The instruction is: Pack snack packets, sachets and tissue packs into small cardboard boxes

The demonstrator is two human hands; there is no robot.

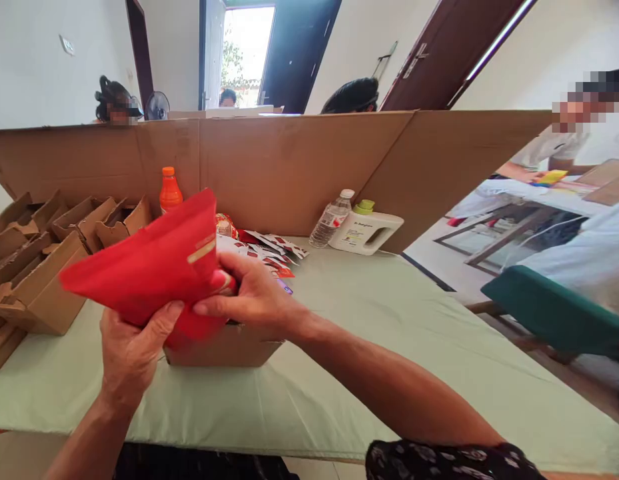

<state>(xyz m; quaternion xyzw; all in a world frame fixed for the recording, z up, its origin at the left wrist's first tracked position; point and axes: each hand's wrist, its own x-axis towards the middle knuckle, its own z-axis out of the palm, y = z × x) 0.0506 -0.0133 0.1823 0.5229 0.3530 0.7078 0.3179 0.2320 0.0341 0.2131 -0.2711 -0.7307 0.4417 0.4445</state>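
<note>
Your left hand (132,347) and right hand (252,293) both grip a red paper envelope with a gold strip (149,267), held above the near edge of the pale green table (389,347). It hides most of the small brown cardboard box (224,347) beneath. Folded brown cartons (39,267) crowd the left edge. An orange bottle (170,190), clear water bottle (332,219) and white jug (366,230) stand against the cardboard screen (289,167) along the far edge.

The single head-worn camera is looking forward and slightly downward from the person's seat at the table (389,347). It is sitting close above the forearms, facing a cardboard wall (289,167) across the table, with an open door (249,53) showing beyond it.
</note>
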